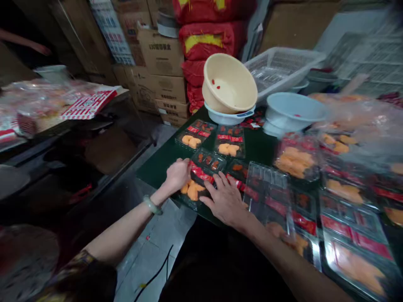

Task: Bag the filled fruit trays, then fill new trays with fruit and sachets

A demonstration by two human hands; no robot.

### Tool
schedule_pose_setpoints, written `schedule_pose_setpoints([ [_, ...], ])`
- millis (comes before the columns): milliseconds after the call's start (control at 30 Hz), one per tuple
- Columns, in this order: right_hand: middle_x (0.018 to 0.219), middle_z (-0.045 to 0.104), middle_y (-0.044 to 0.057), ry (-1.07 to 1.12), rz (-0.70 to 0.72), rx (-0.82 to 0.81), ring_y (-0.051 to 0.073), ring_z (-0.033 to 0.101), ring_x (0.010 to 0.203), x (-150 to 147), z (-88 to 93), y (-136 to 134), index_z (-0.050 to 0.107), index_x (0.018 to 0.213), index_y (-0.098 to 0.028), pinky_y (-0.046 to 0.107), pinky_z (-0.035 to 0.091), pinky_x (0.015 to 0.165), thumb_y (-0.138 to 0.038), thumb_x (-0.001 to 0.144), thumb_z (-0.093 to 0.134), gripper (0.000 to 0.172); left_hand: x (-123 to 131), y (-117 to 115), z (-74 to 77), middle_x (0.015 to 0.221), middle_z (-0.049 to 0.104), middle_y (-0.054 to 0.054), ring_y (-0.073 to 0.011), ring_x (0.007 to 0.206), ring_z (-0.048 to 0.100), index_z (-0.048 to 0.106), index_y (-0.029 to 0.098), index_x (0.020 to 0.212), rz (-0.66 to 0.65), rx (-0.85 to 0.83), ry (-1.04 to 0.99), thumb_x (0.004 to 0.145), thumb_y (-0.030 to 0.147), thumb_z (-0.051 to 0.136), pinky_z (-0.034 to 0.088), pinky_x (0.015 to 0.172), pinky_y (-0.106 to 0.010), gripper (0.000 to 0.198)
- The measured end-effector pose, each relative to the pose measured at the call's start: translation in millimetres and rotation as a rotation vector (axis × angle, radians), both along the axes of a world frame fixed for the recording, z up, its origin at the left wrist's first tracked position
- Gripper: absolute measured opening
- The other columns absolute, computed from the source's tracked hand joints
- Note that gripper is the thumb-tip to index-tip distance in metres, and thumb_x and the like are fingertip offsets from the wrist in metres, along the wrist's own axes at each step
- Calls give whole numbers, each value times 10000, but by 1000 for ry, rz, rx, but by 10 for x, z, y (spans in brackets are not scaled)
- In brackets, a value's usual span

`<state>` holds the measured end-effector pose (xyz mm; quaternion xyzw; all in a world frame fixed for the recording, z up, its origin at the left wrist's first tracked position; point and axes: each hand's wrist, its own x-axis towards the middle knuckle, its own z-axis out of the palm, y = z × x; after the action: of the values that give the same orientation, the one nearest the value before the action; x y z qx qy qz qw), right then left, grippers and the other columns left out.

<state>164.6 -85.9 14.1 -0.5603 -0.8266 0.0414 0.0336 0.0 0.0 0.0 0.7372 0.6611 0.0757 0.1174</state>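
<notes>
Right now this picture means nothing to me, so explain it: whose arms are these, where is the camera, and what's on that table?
There is no machine here: these are a person's two bare arms, seen from a camera worn on their head and looking down. The left hand, with a pale green bangle, and the right hand both rest on a clear plastic tray of orange food with a red strip. More such trays lie on the dark green table, and a cream basin sits on a pale blue one.

Head-worn camera, facing forward and down
</notes>
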Motion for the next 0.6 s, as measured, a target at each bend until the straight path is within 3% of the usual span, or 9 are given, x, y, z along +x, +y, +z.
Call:
schedule_pose_setpoints([
  [133, 1333, 431, 221, 9, 72, -38, 370, 350, 1256, 72, -7, 30, 494, 1288, -146, 490, 212, 1032, -582, 825, 420, 640, -83, 49, 25, 818, 617, -71, -189, 730, 590, 580, 157, 1019, 76, -130, -420, 792, 291, 552, 438, 619, -273, 265],
  [200, 1326, 437, 210, 31, 116, -56, 363, 350, 1254, 128, -3, 50, 493, 1286, -150, 486, 229, 1025, -597, 805, 446, 658, -104, 65, 63, 673, 585, -22, -125, 564, 541, 583, 148, 921, 175, -321, -781, 800, 285, 562, 414, 523, -230, 184],
  [267, 1317, 447, 192, 67, 151, -64, 345, 350, 1254, 190, -4, 75, 501, 1276, -169, 487, 249, 1015, -586, 811, 448, 627, -117, 67, 97, 550, 517, 15, -86, 443, 466, 567, 139, 792, 248, -462, -988, 827, 275, 534, 366, 439, -204, 144],
  [400, 1306, 455, 172, 145, 166, -49, 314, 348, 1260, 291, -43, 122, 522, 1253, -200, 479, 291, 992, -502, 850, 443, 510, -172, 23, 73, 575, 555, 20, -84, 464, 515, 556, 133, 791, 241, -509, -1146, 771, 232, 627, 411, 451, -197, 123],
  [500, 1320, 442, 152, 219, 174, -47, 303, 356, 1259, 320, -72, 110, 540, 1229, -206, 472, 318, 985, -430, 865, 451, 437, -263, -58, 5, 682, 631, -20, -118, 551, 600, 571, 113, 860, 195, -568, -1409, 637, 212, 760, 496, 541, -238, 308],
  [600, 1336, 420, 142, 304, 142, -12, 308, 374, 1244, 291, -47, 47, 545, 1210, -204, 494, 344, 974, -367, 865, 457, 391, -354, -172, 29, 762, 665, -55, -137, 623, 640, 594, 92, 904, 180, -585, -1557, 600, 191, 790, 528, 606, -247, 375],
])
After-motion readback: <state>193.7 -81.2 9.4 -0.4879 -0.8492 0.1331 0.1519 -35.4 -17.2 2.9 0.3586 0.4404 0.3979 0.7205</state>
